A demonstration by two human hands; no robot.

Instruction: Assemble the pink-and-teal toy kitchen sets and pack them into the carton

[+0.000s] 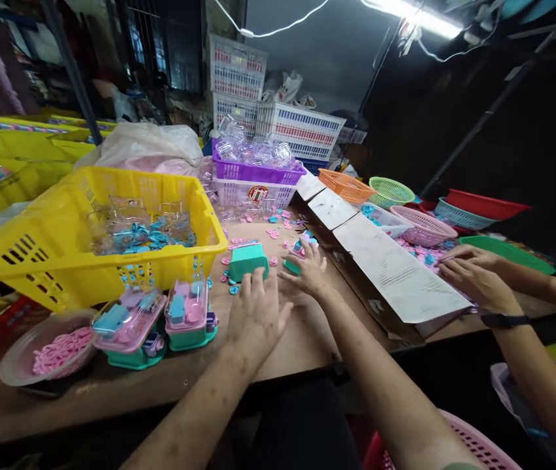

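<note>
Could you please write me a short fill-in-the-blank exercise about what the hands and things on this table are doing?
1. The left hand touches a ____ coloured box.
2. The right hand lies among small pink and blue pieces on the ____.
3. The big basket beside the left hand is ____.

Missing words: teal; table; yellow

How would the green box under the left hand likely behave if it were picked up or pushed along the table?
The green box looks like moulded plastic, so probably stiff and light for its size. Its flat base on the wooden table suggests it would slide, not roll. The left hand spans it easily, so a one-handed lift seems likely, though the glossy sides may be slightly slippery.
</note>
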